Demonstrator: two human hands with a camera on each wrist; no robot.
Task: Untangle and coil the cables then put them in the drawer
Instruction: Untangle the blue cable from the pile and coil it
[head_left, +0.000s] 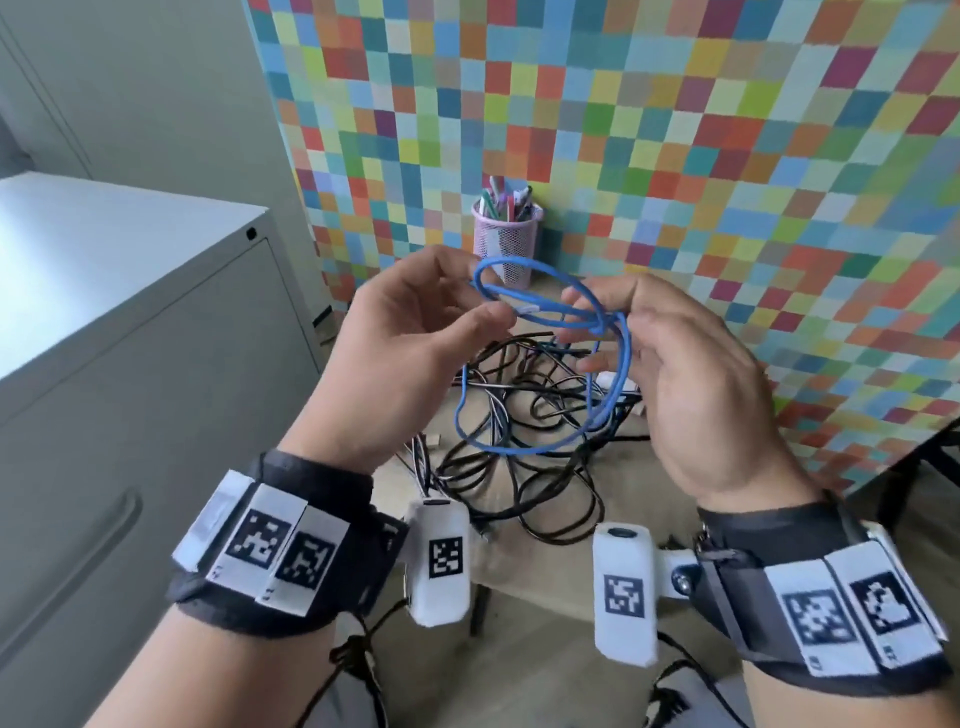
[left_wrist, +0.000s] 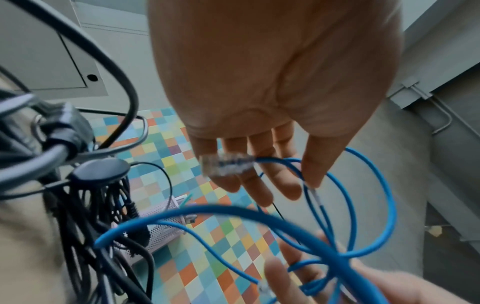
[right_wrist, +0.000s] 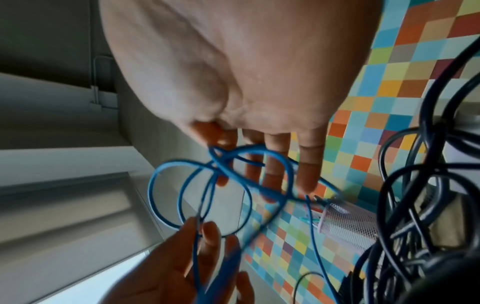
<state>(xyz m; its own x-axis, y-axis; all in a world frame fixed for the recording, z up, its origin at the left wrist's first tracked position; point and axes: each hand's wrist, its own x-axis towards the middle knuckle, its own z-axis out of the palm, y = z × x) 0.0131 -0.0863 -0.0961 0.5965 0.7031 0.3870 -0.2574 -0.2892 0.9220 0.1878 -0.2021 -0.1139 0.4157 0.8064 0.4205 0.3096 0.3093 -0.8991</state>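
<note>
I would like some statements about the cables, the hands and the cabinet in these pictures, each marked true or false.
1. Both hands hold the blue cable. True: the left hand and the right hand each grip a loop.
2. The black cables lie neatly coiled. False: they lie in a tangled heap.
3. The pink mesh pen cup stands upright by the checkered wall. True.
4. The grey cabinet has an open drawer. False: its front is closed.
5. The blue cable already lies in a drawer. False: it is held above the heap.
</note>
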